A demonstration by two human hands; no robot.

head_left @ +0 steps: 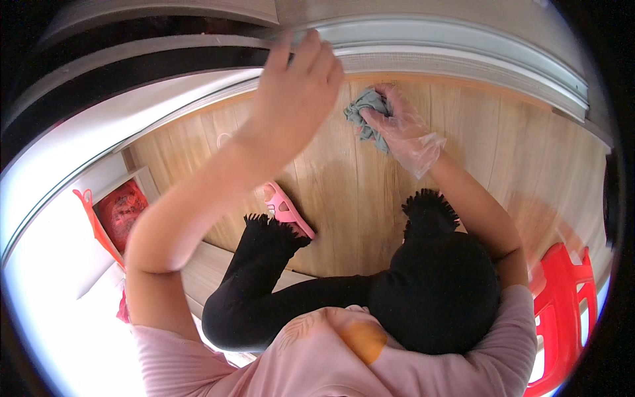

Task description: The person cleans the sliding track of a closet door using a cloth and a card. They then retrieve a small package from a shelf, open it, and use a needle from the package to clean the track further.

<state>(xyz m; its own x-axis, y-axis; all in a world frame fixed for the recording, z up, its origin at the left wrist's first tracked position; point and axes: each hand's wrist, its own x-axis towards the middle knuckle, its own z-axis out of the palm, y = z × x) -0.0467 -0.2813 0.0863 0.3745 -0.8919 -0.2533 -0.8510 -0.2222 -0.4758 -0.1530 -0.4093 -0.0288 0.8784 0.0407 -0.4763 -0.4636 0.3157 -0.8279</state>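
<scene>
My right hand [400,126], in a clear loose plastic glove, is closed on a crumpled grey-green cloth [368,112] against the wood-look floor [331,172]. My left hand [301,83] is bare and raised at the far side, over the corner where the dark door panel [198,63] meets the pale metal track [450,46]. Its fingers stretch away from me and stand a little apart, slightly blurred. Nothing shows in them; whether the fingertips touch the panel's edge, I cannot tell.
A pink slipper [286,210] is on my left foot below my bent knees in black trousers [436,291]. A red plastic stool [562,317] stands at the right. To the left is a red bag [122,212] beside a white wall [46,245].
</scene>
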